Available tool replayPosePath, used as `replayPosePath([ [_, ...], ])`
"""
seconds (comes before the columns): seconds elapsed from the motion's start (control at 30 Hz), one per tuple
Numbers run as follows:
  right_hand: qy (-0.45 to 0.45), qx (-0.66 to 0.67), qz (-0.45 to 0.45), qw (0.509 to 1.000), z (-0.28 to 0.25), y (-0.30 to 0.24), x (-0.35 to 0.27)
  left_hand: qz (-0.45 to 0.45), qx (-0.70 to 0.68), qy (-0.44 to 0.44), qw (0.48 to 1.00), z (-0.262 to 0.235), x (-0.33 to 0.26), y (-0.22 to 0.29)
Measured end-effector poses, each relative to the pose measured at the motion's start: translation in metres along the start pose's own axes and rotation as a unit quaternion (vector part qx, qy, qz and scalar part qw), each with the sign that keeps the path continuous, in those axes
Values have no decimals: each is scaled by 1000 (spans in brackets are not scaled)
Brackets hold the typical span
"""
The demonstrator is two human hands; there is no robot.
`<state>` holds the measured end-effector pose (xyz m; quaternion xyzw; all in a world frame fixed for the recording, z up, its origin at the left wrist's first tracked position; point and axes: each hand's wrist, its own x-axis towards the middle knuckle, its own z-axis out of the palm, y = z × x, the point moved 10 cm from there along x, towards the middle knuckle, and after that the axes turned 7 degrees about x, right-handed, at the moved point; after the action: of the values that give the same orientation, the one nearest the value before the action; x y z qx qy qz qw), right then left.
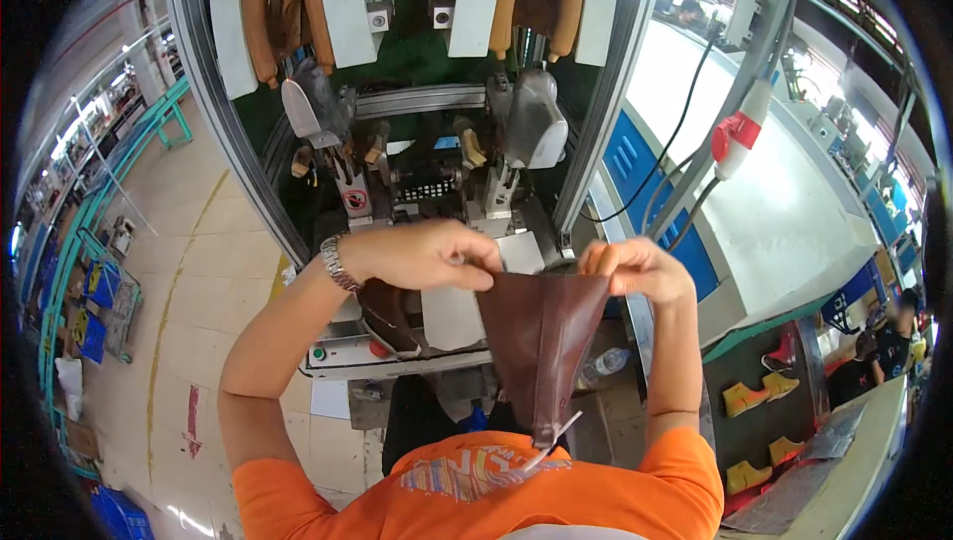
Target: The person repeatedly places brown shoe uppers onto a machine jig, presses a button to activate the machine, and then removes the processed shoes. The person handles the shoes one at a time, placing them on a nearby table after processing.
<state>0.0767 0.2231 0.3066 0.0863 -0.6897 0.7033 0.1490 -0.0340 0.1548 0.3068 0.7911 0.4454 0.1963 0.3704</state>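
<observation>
A dark brown leather shoe upper (541, 341) hangs in front of my chest, its wide edge up and its narrow end down. A seam runs down its middle, and pale strings dangle at the bottom. The upper's top left corner is pinched by my left hand (437, 254), which has a metal watch at the wrist. At the opposite top corner, my right hand (640, 267) grips the edge between thumb and fingers. Another brown leather piece (389, 317) lies on the machine's front, below my left wrist, beside a pale flat plate (452, 317).
Ahead stands a machine frame (223, 113) with two metal foot forms (539, 123) and curved brown pads (288, 4) above them. A red button (378, 347) sits on its front panel. At right are a white cabinet (764, 183), a red-and-white plug (740, 133) and yellow shoes (747, 398).
</observation>
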Motion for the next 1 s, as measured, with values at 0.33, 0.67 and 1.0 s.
replayPosePath([
  [0.33,333,156,-127,921,-171,-18,96,9,-245,515,821,-146,37,-75],
  [0.67,350,203,-111,907,-193,26,112,-45,-250,505,825,-143,60,-124],
  [1.0,111,413,-28,903,-83,133,53,-109,-237,467,845,-69,43,-135],
])
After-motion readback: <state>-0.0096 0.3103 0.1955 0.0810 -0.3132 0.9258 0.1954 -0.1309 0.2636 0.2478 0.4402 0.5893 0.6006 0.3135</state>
